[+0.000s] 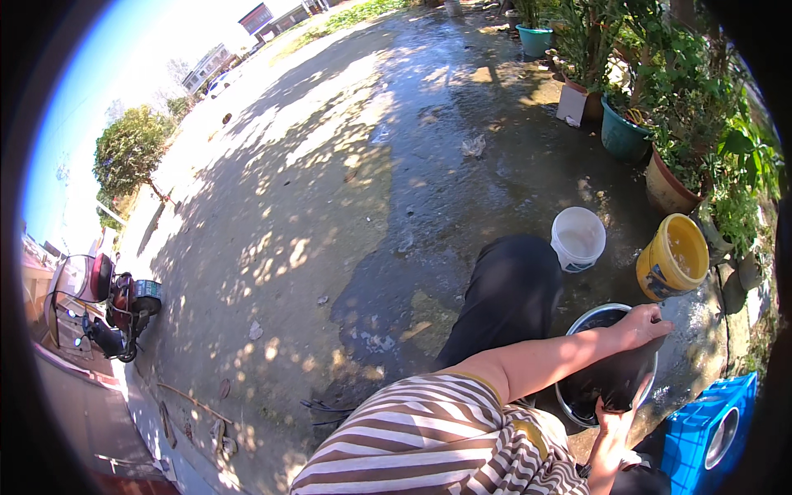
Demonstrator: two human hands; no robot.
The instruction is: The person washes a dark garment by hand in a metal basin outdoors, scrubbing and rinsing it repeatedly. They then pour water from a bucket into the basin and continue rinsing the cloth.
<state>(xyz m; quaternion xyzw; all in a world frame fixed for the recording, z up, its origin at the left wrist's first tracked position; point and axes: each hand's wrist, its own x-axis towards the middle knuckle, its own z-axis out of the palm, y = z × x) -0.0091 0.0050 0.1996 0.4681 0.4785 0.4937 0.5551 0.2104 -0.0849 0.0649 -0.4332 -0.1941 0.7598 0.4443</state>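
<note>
Both my left grip (pixel 643 327) and right grip (pixel 619 419) clasp dark cloth (pixel 609 373), basin (pixel 587 314) beneath, seemingly mid-wash, next needing steady turning.

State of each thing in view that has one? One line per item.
Black cloth: held by both hands, at the basin
Left hand: closed on cloth
Right hand: closed on cloth
Round metal-rimmed basin: open
White round plastic bucket: open, upright
Yellow round plastic bucket: open
Grey concrete ground: partly wet
Red scooter: parked, riderless
</note>
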